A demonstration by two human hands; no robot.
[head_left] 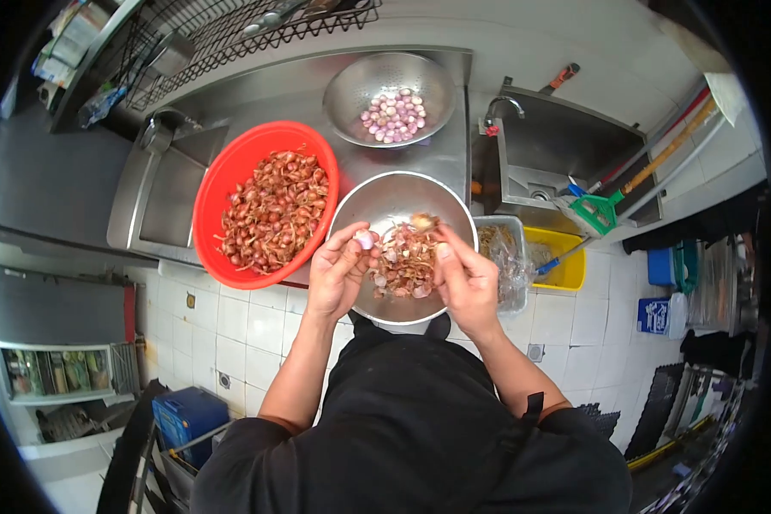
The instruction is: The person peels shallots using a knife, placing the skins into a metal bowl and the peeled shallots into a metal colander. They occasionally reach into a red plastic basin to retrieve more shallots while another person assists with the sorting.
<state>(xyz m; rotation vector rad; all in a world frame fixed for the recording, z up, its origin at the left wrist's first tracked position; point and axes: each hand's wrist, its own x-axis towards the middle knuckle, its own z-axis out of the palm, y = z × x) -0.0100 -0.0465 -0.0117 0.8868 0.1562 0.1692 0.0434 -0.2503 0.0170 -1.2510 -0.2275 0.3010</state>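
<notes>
Left hand (338, 272): fingers pinch a peeled shallot (365, 239) over the steel bowl (454, 214).
Right hand (464, 278): fingers grip a bit of peel (423, 222).
Red basin (218, 193): unpeeled shallots.
Colander (351, 77): peeled ones.

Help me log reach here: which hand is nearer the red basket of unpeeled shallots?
Left. The left hand sits just beside the red basket, near its rim; the right hand is farther off, across the steel bowl.

The round plastic basin (231, 184) at centre left is bright red, filled with reddish-brown unpeeled shallots (274, 210). The perforated steel colander (351, 90) at upper centre is silver-grey, its peeled shallots (392, 116) pale pink-purple. The rectangular plastic tub (565, 270) at right is yellow; the wall tiles (240, 321) are white.
</notes>
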